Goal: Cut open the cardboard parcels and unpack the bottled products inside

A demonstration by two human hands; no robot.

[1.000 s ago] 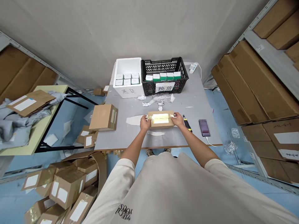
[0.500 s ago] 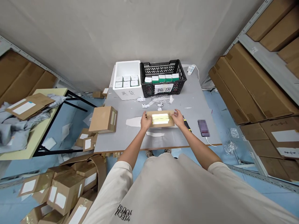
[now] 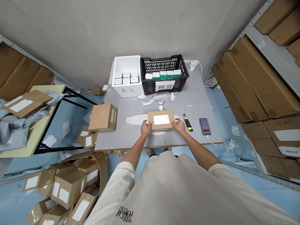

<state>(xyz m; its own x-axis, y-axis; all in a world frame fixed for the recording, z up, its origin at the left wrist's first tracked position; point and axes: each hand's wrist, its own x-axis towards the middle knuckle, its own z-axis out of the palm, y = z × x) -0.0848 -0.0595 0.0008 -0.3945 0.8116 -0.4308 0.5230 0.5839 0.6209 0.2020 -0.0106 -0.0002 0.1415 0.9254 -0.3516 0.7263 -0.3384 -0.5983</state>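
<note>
Between my two hands is a small brown cardboard box (image 3: 153, 115) with a white label on top, close to the table's front edge. My left hand (image 3: 146, 127) grips its left end, thumb against the near corner. On the opposite end my right hand (image 3: 178, 125) holds it the same way. The fingers behind the box ends are partly hidden. Just right of my right hand lies a black and yellow utility knife (image 3: 187, 122). White paper pieces (image 3: 136, 120) lie beside and under the box on the grey table (image 3: 131, 139).
A white foam box (image 3: 127, 91) and a black plastic crate (image 3: 178, 84), both holding small cartons, stand at the back. A larger cardboard box (image 3: 100, 117) sits at left, a phone (image 3: 205, 126) at right. Crumpled paper (image 3: 145, 103) and clear wrap (image 3: 161, 96) lie mid-table.
The box has been turned, so a different face with a white label is now up instead of the yellowish taped one. My hands have shifted slightly lower, and the knife shows fully.
</note>
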